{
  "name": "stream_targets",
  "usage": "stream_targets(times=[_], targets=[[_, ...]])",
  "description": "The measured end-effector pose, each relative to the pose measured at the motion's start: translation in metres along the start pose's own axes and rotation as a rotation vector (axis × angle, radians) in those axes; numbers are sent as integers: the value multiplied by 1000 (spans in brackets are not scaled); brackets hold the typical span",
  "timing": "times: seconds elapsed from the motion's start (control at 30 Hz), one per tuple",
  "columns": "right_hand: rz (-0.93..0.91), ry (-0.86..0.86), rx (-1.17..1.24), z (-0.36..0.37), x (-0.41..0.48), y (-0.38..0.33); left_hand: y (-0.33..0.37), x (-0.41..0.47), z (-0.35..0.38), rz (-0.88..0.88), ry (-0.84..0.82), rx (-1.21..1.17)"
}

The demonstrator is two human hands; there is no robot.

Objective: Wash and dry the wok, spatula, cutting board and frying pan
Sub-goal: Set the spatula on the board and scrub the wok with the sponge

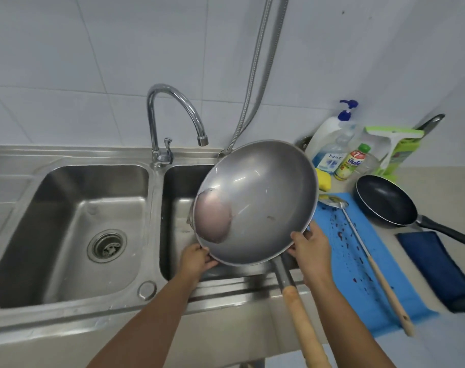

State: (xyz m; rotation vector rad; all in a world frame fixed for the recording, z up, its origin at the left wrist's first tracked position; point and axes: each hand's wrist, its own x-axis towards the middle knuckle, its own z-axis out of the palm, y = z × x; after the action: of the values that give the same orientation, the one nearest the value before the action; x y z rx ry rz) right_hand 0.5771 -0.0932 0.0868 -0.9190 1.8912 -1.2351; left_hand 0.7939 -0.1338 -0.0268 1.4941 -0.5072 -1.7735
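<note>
Both hands, left and right, grip the tilted wok's near rim, fingers curled round it, above the sink.

Grey wok tilted over right sink basin, pinkish patch at its low side; spattered blue cutting board flat under long spatula, black frying pan just beside.

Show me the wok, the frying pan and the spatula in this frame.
wok (263, 197), head view, on its grey inner bowl.
frying pan (385, 200), head view, on its black inside.
spatula (390, 296), head view, on its wooden handle.
</note>
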Motion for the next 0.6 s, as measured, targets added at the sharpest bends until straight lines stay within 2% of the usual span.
stream_targets(times=[0.37,0.6], targets=[[-186,90,-335,-28,-32,-19,-14,3,47,-58,-76,-4],[-217,137,-338,-52,-32,-23,-3,-15,69,-15,-111,-39]])
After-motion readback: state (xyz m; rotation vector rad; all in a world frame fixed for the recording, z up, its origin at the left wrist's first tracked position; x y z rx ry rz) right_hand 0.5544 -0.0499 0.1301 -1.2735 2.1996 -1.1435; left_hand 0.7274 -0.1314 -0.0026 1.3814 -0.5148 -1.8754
